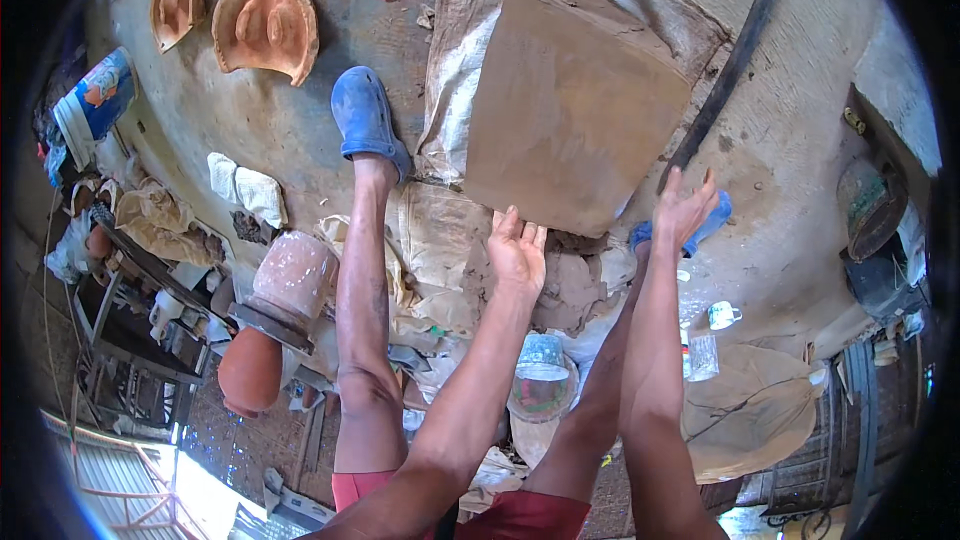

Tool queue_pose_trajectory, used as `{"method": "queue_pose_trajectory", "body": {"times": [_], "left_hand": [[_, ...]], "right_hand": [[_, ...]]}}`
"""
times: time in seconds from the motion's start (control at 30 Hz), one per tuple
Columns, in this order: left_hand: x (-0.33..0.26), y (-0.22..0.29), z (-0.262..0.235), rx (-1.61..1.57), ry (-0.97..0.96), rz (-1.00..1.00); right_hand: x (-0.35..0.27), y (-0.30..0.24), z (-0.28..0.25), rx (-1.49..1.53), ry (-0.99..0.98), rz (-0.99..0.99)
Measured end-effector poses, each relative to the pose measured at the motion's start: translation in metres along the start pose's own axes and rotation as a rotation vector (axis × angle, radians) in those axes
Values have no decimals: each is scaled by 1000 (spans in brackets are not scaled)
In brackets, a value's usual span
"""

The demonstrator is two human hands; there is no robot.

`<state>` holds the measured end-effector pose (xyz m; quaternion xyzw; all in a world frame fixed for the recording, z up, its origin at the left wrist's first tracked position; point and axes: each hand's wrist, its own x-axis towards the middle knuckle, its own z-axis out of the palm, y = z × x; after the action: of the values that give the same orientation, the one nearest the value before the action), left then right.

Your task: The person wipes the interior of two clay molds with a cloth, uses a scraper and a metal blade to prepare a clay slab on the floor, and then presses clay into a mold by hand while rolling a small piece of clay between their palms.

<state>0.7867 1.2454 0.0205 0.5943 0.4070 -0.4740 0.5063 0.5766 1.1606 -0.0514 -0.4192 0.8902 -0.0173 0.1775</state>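
Note:
A large flat brown clay slab point(580, 105), roughly square with rounded corners, lies on a pale sack cloth point(452, 70) on the ground in front of me. At its near edge is my left hand point(518, 252), palm turned up, fingertips against the rim and slightly overlapping it. Off the slab's near right corner, my right hand point(685, 208) hangs with its fingers apart and nothing in it. A long dark bar point(735, 65) runs along the slab's right side. Its near end comes close to my right fingertips; I cannot tell whether they touch.
My feet in blue clogs point(365, 112) flank the slab. Two fired clay moulds point(266, 15) lie at the far left. Reddish pots point(250, 372) stand at left. Between my legs is a clear tub with a blue lid point(541, 356). A dark bucket point(870, 205) stands at right.

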Motion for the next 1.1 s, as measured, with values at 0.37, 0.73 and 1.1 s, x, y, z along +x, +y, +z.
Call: {"method": "queue_pose_trajectory", "body": {"times": [0.37, 0.73, 1.1], "left_hand": [[-49, 20, 40, 616, 391, 233], [-96, 44, 90, 549, 158, 432], [-74, 93, 55, 70, -245, 210]], "right_hand": [[-115, -93, -97, 14, -735, -764], [-115, -123, -84, 24, -608, -809], [-111, -222, -272, -5, -521, -877]]}}
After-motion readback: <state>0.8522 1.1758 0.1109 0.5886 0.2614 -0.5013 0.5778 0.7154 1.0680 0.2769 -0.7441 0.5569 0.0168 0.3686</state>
